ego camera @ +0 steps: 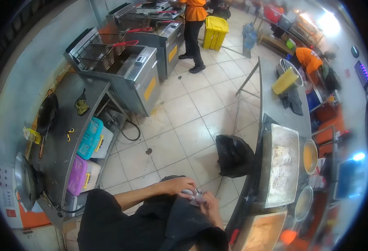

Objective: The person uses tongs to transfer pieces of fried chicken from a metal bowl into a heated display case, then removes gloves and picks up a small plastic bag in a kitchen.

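Observation:
My left hand (179,186) and my right hand (209,205) meet in front of my dark apron (184,216). Between them is a small, crumpled, whitish item (197,199), perhaps thin plastic; blur hides what it is exactly. Fingers of both hands close on it, the left from above and the right from the side. To my right a metal tray (282,188) holds white floury matter, and a second tray (264,233) with tan powder stands nearer me.
Deep fryers (137,72) with baskets line the left, beyond a steel table (53,150) bearing a wok (48,111). A black bag (234,155) hangs by the right table (275,109). One person (194,31) stands by the fryers; another (309,59) bends at right.

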{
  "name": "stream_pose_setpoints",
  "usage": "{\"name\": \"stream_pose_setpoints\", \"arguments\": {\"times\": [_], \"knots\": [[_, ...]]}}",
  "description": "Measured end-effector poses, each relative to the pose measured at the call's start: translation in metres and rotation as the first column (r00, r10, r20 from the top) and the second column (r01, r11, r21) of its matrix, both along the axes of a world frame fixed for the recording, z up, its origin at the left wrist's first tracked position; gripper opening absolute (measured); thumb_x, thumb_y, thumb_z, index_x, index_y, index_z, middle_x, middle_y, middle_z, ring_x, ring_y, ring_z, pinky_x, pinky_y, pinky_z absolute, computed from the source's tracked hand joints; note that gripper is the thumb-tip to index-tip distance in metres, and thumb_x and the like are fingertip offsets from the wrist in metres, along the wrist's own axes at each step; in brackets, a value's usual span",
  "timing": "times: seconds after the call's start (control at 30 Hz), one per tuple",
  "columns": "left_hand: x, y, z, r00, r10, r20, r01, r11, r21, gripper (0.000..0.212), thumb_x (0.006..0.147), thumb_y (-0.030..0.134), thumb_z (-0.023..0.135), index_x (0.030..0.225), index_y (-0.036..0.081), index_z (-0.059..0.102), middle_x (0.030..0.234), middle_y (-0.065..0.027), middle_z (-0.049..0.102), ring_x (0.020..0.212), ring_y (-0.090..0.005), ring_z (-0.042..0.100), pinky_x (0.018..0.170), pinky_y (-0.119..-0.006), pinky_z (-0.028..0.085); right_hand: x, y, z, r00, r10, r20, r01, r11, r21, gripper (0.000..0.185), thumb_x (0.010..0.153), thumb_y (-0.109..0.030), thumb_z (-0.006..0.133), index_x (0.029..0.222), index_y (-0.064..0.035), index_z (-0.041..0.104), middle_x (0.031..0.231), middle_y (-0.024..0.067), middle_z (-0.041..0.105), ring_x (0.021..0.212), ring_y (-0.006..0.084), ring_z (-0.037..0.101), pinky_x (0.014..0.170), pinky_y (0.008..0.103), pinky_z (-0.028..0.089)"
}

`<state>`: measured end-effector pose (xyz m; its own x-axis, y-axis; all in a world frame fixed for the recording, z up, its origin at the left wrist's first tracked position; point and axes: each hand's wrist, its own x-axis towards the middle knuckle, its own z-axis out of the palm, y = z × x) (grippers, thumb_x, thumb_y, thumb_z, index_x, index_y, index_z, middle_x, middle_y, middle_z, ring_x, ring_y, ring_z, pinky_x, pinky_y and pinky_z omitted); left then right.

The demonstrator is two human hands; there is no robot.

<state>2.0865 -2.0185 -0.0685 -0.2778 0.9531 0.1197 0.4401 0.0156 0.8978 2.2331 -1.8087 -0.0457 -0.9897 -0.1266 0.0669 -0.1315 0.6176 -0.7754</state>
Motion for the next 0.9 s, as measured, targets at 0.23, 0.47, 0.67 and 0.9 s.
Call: {"name": "stream_pose_setpoints", "arguments": {"times": [0.23, 0.47, 0.67, 0.9], "knots": [[0.007, 0.01, -0.005, 0.996, 0.07, 0.05, -0.075, 0.99, 0.121, 0.017, 0.088, 0.022, 0.073, 0.096, 0.009, 0.067, 0.099, -0.0094, 0.059, 0.096, -0.0284, 0.056, 0.084, -0.038, 0.045, 0.019, 0.003, -0.037, 0.929, -0.174, 0.328, 0.237, 0.958, -0.163, 0.016, 0.094, -0.017, 0.07, 0.094, -0.0015, 0.067, 0.087, 0.0118, 0.07, 0.073, 0.0162, 0.067, 0.064, 0.0312, 0.052], [0.02, 0.003, -0.006, 0.965, 0.215, 0.148, -0.225, 0.973, 0.052, 0.019, 0.09, 0.021, 0.067, 0.102, 0.006, 0.069, 0.113, -0.0127, 0.064, 0.106, -0.0314, 0.059, 0.093, -0.04, 0.046, 0.014, -0.001, 0.006, 0.952, -0.252, 0.176, 0.266, 0.962, -0.065, 0.024, 0.086, -0.016, 0.078, 0.092, 0.003, 0.064, 0.083, 0.0126, 0.065, 0.076, 0.0211, 0.068, 0.066, 0.0332, 0.054], [0.021, 0.003, 0.004, 0.898, 0.248, 0.364, -0.261, 0.965, -0.013, 0.017, 0.091, 0.015, 0.068, 0.102, 0.003, 0.067, 0.11, -0.012, 0.064, 0.106, -0.0278, 0.06, 0.093, -0.038, 0.048, 0.001, -0.009, 0.027, 0.965, -0.154, 0.212, 0.175, 0.981, -0.086, 0.025, 0.083, -0.017, 0.076, 0.099, -0.001, 0.066, 0.084, 0.0165, 0.063, 0.075, 0.0352, 0.062, 0.067, 0.0426, 0.048], [0.016, -0.006, 0.014, 0.832, 0.175, 0.526, -0.202, 0.979, -0.006, 0.018, 0.093, 0.012, 0.067, 0.107, 0.002, 0.063, 0.112, -0.0069, 0.06, 0.107, -0.0187, 0.059, 0.091, -0.03, 0.047, -0.005, -0.012, 0.036, 0.989, -0.085, 0.119, 0.091, 0.995, -0.045, 0.024, 0.082, -0.015, 0.078, 0.094, -0.0009, 0.062, 0.083, 0.0156, 0.061, 0.075, 0.0354, 0.06, 0.066, 0.0436, 0.047]]}}
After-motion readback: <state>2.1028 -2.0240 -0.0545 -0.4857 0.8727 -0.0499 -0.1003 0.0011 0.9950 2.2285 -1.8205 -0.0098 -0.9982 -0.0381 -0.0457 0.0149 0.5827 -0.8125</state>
